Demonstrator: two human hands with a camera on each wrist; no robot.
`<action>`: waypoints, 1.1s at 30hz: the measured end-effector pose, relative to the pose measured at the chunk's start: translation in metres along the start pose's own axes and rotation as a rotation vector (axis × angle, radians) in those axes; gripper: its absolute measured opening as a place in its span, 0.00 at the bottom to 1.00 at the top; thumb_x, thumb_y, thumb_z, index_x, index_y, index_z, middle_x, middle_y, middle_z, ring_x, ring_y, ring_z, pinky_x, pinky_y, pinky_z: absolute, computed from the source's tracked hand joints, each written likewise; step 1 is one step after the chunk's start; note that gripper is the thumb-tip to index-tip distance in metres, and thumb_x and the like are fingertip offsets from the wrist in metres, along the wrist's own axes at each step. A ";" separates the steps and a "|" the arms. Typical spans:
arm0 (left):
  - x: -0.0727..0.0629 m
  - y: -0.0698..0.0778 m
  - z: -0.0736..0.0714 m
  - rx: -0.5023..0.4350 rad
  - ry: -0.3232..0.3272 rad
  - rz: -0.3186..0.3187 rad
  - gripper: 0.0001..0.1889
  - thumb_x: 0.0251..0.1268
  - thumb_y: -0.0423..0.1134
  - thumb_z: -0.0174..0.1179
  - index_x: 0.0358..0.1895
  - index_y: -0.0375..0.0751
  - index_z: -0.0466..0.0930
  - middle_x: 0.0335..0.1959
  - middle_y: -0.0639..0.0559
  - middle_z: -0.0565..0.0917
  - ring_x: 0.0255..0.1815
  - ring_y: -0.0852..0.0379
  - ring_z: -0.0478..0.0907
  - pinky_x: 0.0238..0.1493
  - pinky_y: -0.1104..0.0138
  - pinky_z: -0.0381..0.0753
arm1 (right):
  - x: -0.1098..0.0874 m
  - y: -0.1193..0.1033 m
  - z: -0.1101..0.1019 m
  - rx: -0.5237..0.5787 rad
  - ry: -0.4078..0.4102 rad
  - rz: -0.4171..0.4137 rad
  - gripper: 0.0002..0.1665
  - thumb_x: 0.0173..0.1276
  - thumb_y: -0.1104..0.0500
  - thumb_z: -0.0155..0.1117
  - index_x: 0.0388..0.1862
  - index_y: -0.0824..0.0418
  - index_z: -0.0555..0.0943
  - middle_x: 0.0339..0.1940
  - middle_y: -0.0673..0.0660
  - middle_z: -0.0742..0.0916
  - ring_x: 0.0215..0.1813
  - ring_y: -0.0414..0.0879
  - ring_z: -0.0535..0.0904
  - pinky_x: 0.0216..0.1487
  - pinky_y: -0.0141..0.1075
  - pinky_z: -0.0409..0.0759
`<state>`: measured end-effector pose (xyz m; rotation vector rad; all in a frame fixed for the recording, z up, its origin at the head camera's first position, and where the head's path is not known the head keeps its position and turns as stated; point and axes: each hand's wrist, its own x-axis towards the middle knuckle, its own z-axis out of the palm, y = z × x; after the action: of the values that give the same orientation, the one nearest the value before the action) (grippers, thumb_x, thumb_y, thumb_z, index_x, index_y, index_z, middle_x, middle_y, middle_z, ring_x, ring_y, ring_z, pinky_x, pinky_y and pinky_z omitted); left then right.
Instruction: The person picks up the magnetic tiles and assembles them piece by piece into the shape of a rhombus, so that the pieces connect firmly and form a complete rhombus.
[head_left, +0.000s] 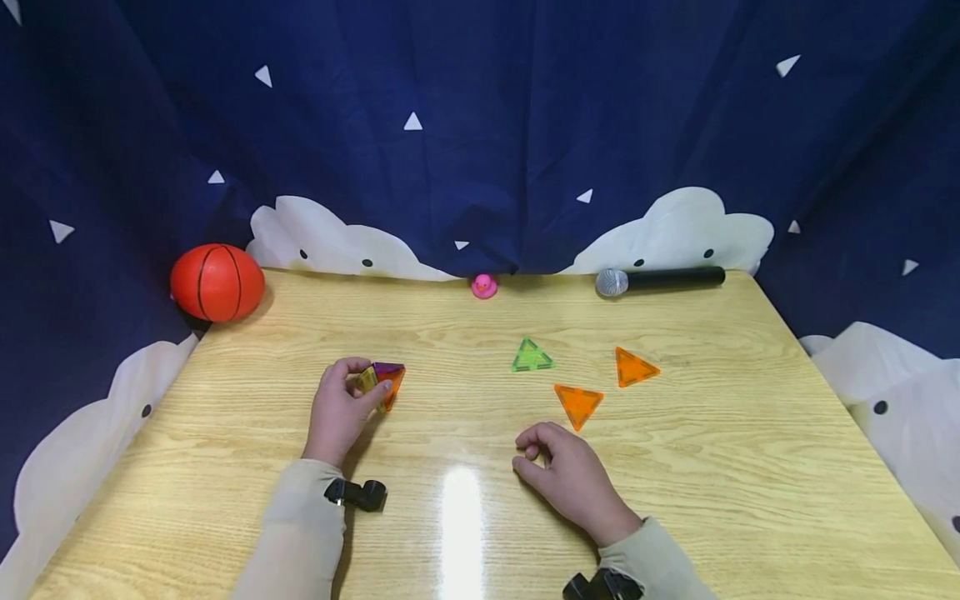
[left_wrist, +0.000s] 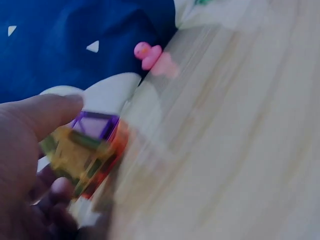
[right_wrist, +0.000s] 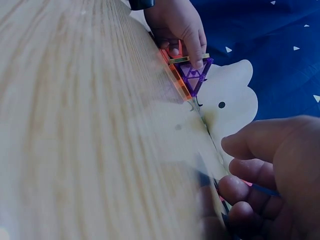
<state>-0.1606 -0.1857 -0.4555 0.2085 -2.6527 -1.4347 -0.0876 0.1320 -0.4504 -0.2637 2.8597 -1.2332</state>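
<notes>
On the left of the table, my left hand (head_left: 339,414) grips a small joined piece of translucent magnetic tiles (head_left: 390,372). A purple tile (right_wrist: 194,77) shows at one side in the right wrist view, and a yellow tile (left_wrist: 80,155) faces the left wrist camera. Orange tile edges run along the piece's other side. My right hand (head_left: 577,479) is over the near middle of the table, its fingers loosely bent around nothing. Nearest to it lies an orange triangle tile (head_left: 579,405). A second orange triangle (head_left: 635,367) and a green triangle tile (head_left: 532,356) lie farther back.
Along the table's back edge are a red ball (head_left: 217,282) at the left, a pink rubber duck (head_left: 483,287) in the middle and a microphone (head_left: 667,279) at the right. A dark blue curtain (head_left: 465,100) hangs behind the wooden table (head_left: 442,333).
</notes>
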 end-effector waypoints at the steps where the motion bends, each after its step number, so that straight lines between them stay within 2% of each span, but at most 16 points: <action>1: -0.001 0.001 0.002 -0.005 0.025 0.010 0.27 0.65 0.45 0.68 0.63 0.39 0.72 0.58 0.44 0.71 0.43 0.51 0.71 0.41 0.63 0.72 | 0.000 0.000 0.000 0.002 0.001 0.000 0.07 0.62 0.58 0.73 0.36 0.49 0.82 0.29 0.41 0.78 0.28 0.37 0.68 0.33 0.32 0.67; 3: -0.003 0.004 0.006 -0.018 0.096 0.039 0.26 0.66 0.43 0.68 0.63 0.39 0.72 0.57 0.44 0.71 0.41 0.52 0.70 0.38 0.65 0.71 | 0.000 0.001 0.000 0.014 0.008 -0.001 0.07 0.63 0.58 0.72 0.36 0.49 0.82 0.28 0.40 0.78 0.27 0.37 0.68 0.32 0.32 0.68; 5: -0.006 0.007 0.012 -0.051 0.199 0.102 0.22 0.66 0.41 0.67 0.60 0.38 0.74 0.53 0.43 0.72 0.38 0.53 0.69 0.34 0.67 0.70 | 0.000 0.002 0.000 0.027 0.024 -0.002 0.05 0.64 0.58 0.71 0.36 0.50 0.82 0.27 0.40 0.78 0.27 0.37 0.69 0.32 0.32 0.69; 7: -0.009 0.012 0.018 -0.128 0.318 0.213 0.15 0.66 0.35 0.65 0.53 0.35 0.77 0.49 0.42 0.74 0.36 0.53 0.69 0.33 0.68 0.68 | 0.000 0.002 -0.002 0.037 0.056 -0.017 0.03 0.65 0.59 0.69 0.35 0.51 0.83 0.26 0.40 0.79 0.26 0.37 0.70 0.31 0.32 0.71; 9: -0.014 0.019 0.026 -0.223 0.420 0.362 0.08 0.65 0.29 0.63 0.45 0.33 0.78 0.43 0.40 0.76 0.35 0.52 0.69 0.32 0.68 0.66 | 0.001 0.004 -0.005 0.039 0.092 -0.022 0.01 0.65 0.59 0.68 0.36 0.53 0.84 0.26 0.41 0.79 0.27 0.37 0.71 0.32 0.31 0.72; 10: -0.016 0.023 0.030 -0.264 0.449 0.443 0.05 0.63 0.25 0.61 0.41 0.32 0.78 0.41 0.40 0.77 0.35 0.52 0.69 0.32 0.67 0.66 | 0.002 0.005 -0.007 0.040 0.112 -0.022 0.01 0.66 0.59 0.68 0.36 0.53 0.84 0.26 0.42 0.79 0.27 0.38 0.71 0.32 0.31 0.73; 11: -0.019 0.028 0.034 -0.302 0.469 0.521 0.04 0.61 0.22 0.60 0.37 0.31 0.79 0.39 0.40 0.78 0.34 0.52 0.70 0.32 0.67 0.67 | 0.002 0.007 -0.010 0.037 0.134 -0.022 0.01 0.66 0.59 0.68 0.36 0.54 0.84 0.26 0.42 0.79 0.27 0.38 0.72 0.32 0.31 0.73; 13: -0.026 0.039 0.045 -0.343 0.460 0.647 0.07 0.56 0.18 0.58 0.33 0.31 0.78 0.35 0.41 0.79 0.33 0.53 0.71 0.31 0.64 0.68 | 0.004 0.011 -0.017 0.027 0.187 -0.020 0.02 0.66 0.60 0.68 0.36 0.55 0.84 0.27 0.44 0.79 0.28 0.39 0.72 0.31 0.31 0.73; 16: -0.038 0.052 0.063 -0.351 0.370 0.739 0.09 0.51 0.16 0.56 0.32 0.32 0.76 0.33 0.41 0.79 0.32 0.53 0.73 0.28 0.60 0.69 | 0.008 0.021 -0.028 -0.006 0.286 -0.045 0.03 0.64 0.62 0.71 0.36 0.58 0.84 0.29 0.48 0.80 0.31 0.42 0.73 0.35 0.33 0.73; 18: -0.045 0.059 0.074 -0.347 0.296 0.748 0.10 0.50 0.16 0.57 0.32 0.32 0.75 0.34 0.40 0.79 0.34 0.50 0.74 0.27 0.57 0.70 | 0.010 0.028 -0.035 -0.033 0.361 -0.070 0.04 0.63 0.64 0.72 0.36 0.60 0.84 0.33 0.51 0.82 0.37 0.46 0.75 0.40 0.37 0.73; 20: -0.050 0.061 0.082 -0.350 0.227 0.720 0.11 0.51 0.16 0.58 0.34 0.32 0.76 0.37 0.39 0.80 0.37 0.48 0.76 0.28 0.56 0.73 | 0.012 0.035 -0.043 -0.048 0.423 -0.085 0.06 0.61 0.65 0.72 0.37 0.62 0.84 0.39 0.56 0.81 0.45 0.53 0.74 0.47 0.43 0.70; 22: -0.053 0.060 0.089 -0.353 0.151 0.652 0.12 0.53 0.17 0.59 0.38 0.35 0.76 0.43 0.40 0.80 0.44 0.48 0.78 0.33 0.55 0.77 | 0.013 0.042 -0.053 -0.042 0.461 -0.073 0.09 0.61 0.66 0.72 0.40 0.65 0.84 0.47 0.61 0.80 0.53 0.59 0.71 0.54 0.51 0.66; 26: -0.052 0.054 0.097 -0.375 -0.005 0.490 0.18 0.58 0.22 0.62 0.51 0.37 0.75 0.61 0.42 0.76 0.61 0.52 0.74 0.52 0.49 0.78 | 0.012 0.061 -0.073 -0.037 0.476 0.006 0.16 0.63 0.63 0.70 0.48 0.68 0.82 0.61 0.67 0.75 0.65 0.68 0.64 0.61 0.60 0.59; 29: -0.048 0.052 0.101 -0.369 -0.071 0.424 0.23 0.60 0.25 0.62 0.59 0.35 0.72 0.69 0.42 0.70 0.69 0.51 0.69 0.63 0.47 0.72 | 0.010 0.076 -0.088 -0.071 0.414 0.084 0.27 0.64 0.58 0.70 0.59 0.69 0.78 0.72 0.71 0.66 0.72 0.73 0.55 0.65 0.67 0.53; 33: -0.043 0.054 0.104 -0.314 -0.091 0.381 0.27 0.60 0.29 0.63 0.64 0.38 0.70 0.73 0.46 0.67 0.73 0.49 0.64 0.70 0.49 0.66 | 0.007 0.091 -0.100 -0.178 0.205 0.164 0.47 0.66 0.48 0.69 0.75 0.70 0.62 0.78 0.78 0.49 0.76 0.78 0.42 0.65 0.74 0.42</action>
<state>-0.1395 -0.0637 -0.4685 -0.3782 -2.3130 -1.7168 -0.1161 0.2645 -0.4465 0.1016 3.0929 -1.0350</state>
